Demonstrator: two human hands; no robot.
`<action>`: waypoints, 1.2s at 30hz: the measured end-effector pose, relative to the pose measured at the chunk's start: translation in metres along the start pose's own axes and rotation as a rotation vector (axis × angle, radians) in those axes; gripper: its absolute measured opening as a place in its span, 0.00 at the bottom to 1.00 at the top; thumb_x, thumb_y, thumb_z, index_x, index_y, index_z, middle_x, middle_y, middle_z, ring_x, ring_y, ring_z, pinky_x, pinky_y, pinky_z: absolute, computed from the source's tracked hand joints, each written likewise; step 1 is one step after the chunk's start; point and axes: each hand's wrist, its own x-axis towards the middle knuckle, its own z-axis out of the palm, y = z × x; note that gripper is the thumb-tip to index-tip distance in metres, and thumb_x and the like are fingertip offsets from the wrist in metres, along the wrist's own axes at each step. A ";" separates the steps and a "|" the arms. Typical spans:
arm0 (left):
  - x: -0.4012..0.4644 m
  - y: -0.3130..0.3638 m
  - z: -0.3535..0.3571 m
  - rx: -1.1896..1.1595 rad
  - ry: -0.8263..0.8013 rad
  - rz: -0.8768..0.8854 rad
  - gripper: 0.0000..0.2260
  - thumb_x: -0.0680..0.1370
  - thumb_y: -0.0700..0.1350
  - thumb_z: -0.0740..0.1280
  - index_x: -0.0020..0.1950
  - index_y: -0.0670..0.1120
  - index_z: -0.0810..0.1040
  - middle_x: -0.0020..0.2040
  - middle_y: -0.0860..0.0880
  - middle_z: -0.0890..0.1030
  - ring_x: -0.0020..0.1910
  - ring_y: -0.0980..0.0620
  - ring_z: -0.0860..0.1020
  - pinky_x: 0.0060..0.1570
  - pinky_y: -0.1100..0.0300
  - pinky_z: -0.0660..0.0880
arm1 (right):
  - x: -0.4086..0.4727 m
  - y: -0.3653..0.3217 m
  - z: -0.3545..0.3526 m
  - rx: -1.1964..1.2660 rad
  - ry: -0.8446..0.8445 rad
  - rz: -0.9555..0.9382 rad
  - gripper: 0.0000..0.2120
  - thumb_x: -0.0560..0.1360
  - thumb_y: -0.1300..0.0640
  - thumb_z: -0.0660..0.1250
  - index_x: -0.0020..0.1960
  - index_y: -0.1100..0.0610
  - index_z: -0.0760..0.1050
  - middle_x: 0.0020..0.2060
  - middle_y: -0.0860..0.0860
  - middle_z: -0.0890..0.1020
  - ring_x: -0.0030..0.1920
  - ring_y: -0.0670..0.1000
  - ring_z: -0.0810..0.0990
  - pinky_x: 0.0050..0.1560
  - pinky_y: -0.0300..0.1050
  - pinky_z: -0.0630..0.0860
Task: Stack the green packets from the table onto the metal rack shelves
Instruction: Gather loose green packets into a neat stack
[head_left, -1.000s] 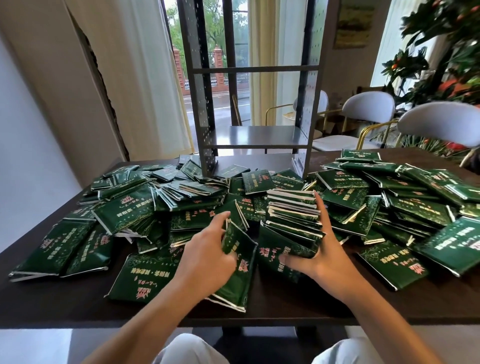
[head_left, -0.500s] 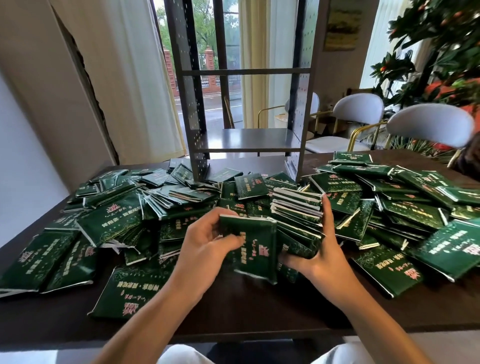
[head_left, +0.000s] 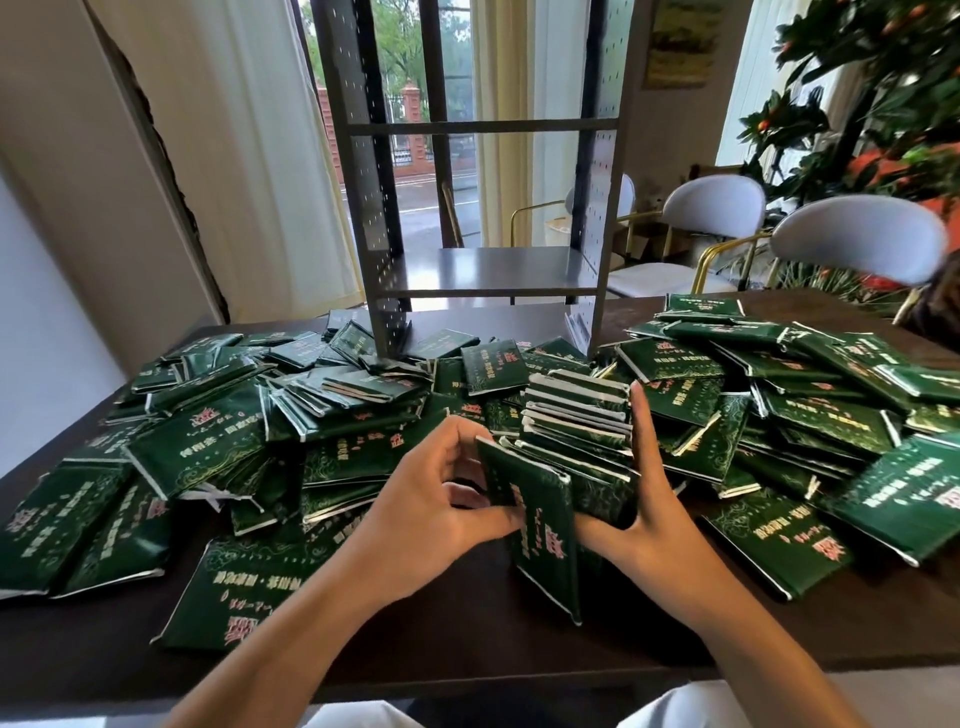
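A white curtain (head_left: 249, 156) hangs at ten o'clock, beside the window (head_left: 447, 104). Two white chairs (head_left: 857, 239) stand at two o'clock, near a leafy plant (head_left: 878, 98) with orange fruits.

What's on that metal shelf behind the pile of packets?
Nothing visible: the grey shelf of the metal rack looks bare. No green packets are on it yet. Through the open back show a window and chairs. The top of the rack is out of frame.
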 end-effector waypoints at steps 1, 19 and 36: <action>0.001 0.000 -0.001 -0.001 -0.018 -0.011 0.21 0.68 0.33 0.79 0.51 0.53 0.75 0.47 0.50 0.84 0.48 0.50 0.82 0.49 0.53 0.80 | 0.000 0.000 -0.001 -0.006 -0.003 -0.008 0.58 0.69 0.50 0.80 0.79 0.34 0.37 0.66 0.17 0.63 0.67 0.25 0.64 0.61 0.24 0.67; 0.016 0.006 -0.005 0.174 -0.075 0.011 0.22 0.66 0.42 0.83 0.54 0.52 0.77 0.48 0.54 0.85 0.47 0.54 0.85 0.55 0.57 0.80 | 0.001 0.004 -0.003 -0.106 -0.104 0.032 0.67 0.56 0.34 0.82 0.75 0.26 0.33 0.77 0.34 0.60 0.76 0.36 0.60 0.75 0.43 0.62; 0.052 0.006 -0.011 -0.030 -0.504 -0.208 0.63 0.60 0.46 0.83 0.78 0.70 0.42 0.81 0.56 0.59 0.79 0.53 0.59 0.77 0.44 0.60 | 0.003 0.009 -0.006 -0.084 -0.087 0.026 0.65 0.62 0.50 0.85 0.77 0.29 0.39 0.76 0.37 0.63 0.75 0.39 0.64 0.74 0.45 0.67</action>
